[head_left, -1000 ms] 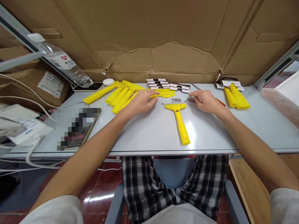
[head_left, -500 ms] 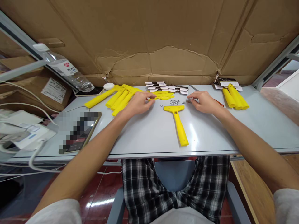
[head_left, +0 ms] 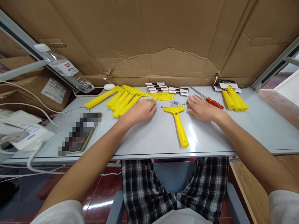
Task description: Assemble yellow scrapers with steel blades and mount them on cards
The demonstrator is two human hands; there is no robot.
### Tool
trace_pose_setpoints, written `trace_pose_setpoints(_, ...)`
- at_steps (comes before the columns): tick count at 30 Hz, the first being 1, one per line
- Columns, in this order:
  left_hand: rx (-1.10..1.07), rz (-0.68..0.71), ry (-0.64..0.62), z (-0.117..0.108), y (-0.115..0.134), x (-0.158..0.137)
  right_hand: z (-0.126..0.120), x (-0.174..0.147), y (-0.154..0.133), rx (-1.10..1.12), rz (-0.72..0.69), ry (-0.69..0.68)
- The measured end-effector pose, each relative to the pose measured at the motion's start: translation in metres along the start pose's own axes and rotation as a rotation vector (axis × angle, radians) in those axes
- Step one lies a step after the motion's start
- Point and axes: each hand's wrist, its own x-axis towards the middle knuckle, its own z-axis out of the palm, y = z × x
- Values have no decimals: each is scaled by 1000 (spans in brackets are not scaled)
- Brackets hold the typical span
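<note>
A yellow scraper handle [head_left: 179, 127] lies on the table between my hands, its wide head pointing away from me. My left hand [head_left: 144, 109] rests palm down to its left, holding nothing, beside several yellow scraper handles [head_left: 126, 98]. On the right, my right hand [head_left: 200, 108] lies flat with its fingers apart, next to a red-handled screwdriver [head_left: 213, 102]. Small metal screws [head_left: 175, 103] are heaped just beyond the single handle. Behind them are flat curved yellow pieces [head_left: 164, 97] and small black-and-white paper packets [head_left: 178, 90].
More yellow handles [head_left: 236, 100] with black-and-white packaging lie at the far right. A phone [head_left: 87, 137], partly blurred out, is at the left. A plastic bottle [head_left: 67, 70] leans by the frame, near white cables [head_left: 35, 158]. Cardboard [head_left: 173, 65] walls off the back.
Both hands have come down from a raised, curled pose to rest on the table. The screwdriver, mostly hidden behind my right hand before, now shows more fully.
</note>
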Motion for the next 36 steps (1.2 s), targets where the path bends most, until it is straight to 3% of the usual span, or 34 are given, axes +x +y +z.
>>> trace_pose_setpoints(5,250,-43,-121,1,13,-4,-1,-4,-11,9,47,-136)
trace_pose_setpoints(11,299,-101,-223,-8,33,-4,-11,-5,-17,-4,89,-240)
trace_pose_setpoints(16,296,-103,-253,-13,33,-3,-17,-5,-22,-30,115,-287)
trace_pose_setpoints(29,220,-69,-218,-7,22,-4,-11,-2,-9,26,63,-203)
trace_pose_setpoints(36,266,-125,-273,-5,27,-4,-3,0,3,46,16,-131)
